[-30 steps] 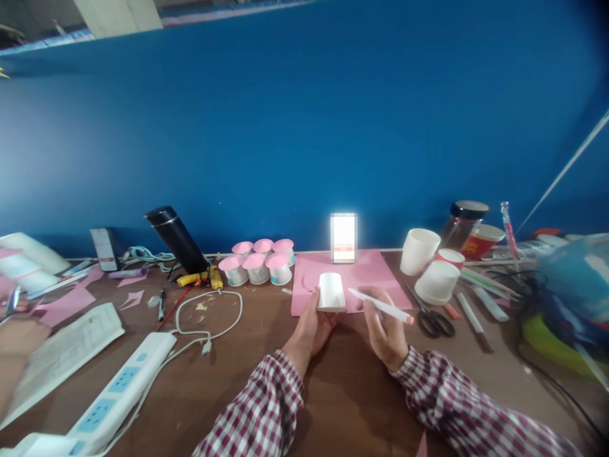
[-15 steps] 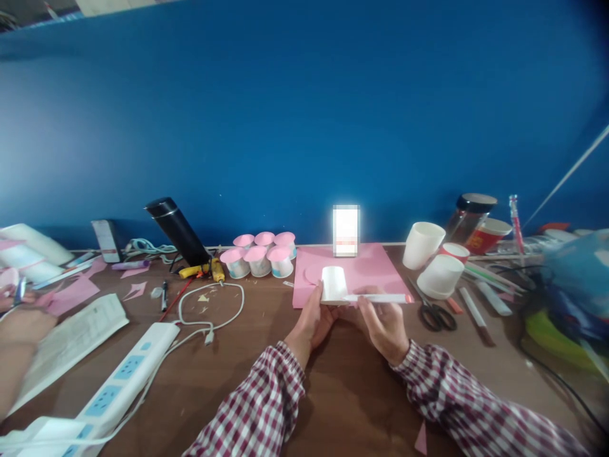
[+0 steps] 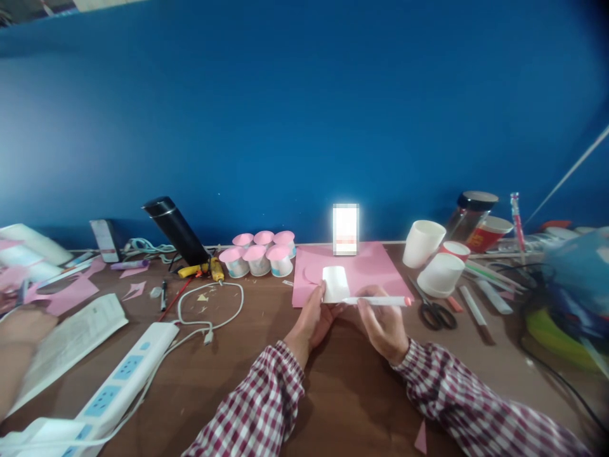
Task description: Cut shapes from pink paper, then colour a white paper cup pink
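Behind cup (image 3: 335,284), pen (image 3: 380,301) tip hidden

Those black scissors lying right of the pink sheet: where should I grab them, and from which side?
Judging by their pose, take the scissors by the black handle loops at the near end, coming from above on the right hand side. They lie flat on the table, blades pointing away toward the upturned white cup, so the loops are the closest, safest grip.

Scissors (image 3: 432,313), power strip (image 3: 114,385), thermos (image 3: 175,230)
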Demonstrator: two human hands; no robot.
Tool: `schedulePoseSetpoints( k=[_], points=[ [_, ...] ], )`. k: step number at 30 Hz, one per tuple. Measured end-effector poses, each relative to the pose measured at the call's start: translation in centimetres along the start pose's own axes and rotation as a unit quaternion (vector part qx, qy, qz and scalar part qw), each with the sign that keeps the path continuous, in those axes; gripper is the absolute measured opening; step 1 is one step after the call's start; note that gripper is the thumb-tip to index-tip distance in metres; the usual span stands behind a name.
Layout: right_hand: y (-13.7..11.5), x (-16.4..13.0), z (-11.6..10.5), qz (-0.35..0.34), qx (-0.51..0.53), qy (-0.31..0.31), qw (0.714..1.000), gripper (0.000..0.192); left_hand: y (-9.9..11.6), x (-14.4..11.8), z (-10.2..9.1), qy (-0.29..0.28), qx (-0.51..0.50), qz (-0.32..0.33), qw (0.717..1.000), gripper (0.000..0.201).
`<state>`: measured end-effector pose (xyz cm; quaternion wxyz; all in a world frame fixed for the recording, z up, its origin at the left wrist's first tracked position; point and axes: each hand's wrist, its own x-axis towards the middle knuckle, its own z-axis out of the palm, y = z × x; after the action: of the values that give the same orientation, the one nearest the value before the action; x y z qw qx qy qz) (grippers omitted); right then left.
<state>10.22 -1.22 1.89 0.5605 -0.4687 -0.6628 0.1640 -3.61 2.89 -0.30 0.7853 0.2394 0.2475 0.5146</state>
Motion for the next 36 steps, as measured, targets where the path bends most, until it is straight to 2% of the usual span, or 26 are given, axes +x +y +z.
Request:
schedulePoseSetpoints(
  k=[14, 25, 36],
  points=[
    [-0.16, 0.18, -0.18, -0.021, -0.065, -0.019, 0.997, 0.012, -0.05, -0.27, 0.29, -0.025, 0.000, 0.028, 0.999, 0.032],
    [-0.08, 0.10, -0.09, -0.027, -0.062, -0.024, 0.997, 0.011, -0.07, -0.22, 0.30, -0.030, 0.031, 0.032, 0.999, 0.031],
    [-0.17, 0.18, -0.11, -0.032, -0.059, -0.032, 0.997, 0.011, -0.11, -0.21, 0.23, -0.044, 0.020, 0.037, 0.998, 0.028]
  ],
)
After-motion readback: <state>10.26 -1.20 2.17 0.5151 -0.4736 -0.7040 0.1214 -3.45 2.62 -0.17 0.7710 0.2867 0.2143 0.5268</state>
